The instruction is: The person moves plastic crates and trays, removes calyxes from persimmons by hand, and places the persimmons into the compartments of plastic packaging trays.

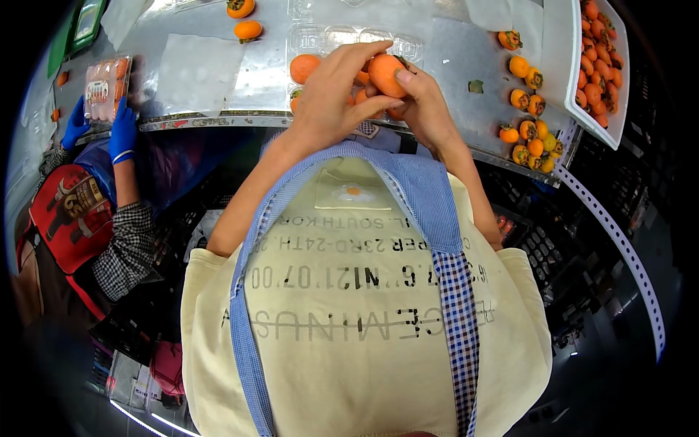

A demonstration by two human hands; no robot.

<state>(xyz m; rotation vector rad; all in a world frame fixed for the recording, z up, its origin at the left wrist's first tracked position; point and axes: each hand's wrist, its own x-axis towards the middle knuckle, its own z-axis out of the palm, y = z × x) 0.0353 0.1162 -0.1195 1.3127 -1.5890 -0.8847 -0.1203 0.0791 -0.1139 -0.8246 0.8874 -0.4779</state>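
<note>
Both my hands are raised over a clear plastic tray (306,38) on the metal table. An orange persimmon (386,76) is between them. My right hand (428,102) is closed on it, thumb on its front. My left hand (336,91) curves round from the left, its fingertips reaching the fruit's upper edge and its thumb below it. Other persimmons (304,68) sit in the tray beside and beneath my hands, partly hidden by them.
Loose persimmons (519,66) lie on the right of the metal table (459,131), near a white crate (571,80) of more fruit. Two persimmons (248,30) lie at the upper left. At left, a co-worker's blue-gloved hands (122,131) hold a filled pack (106,89).
</note>
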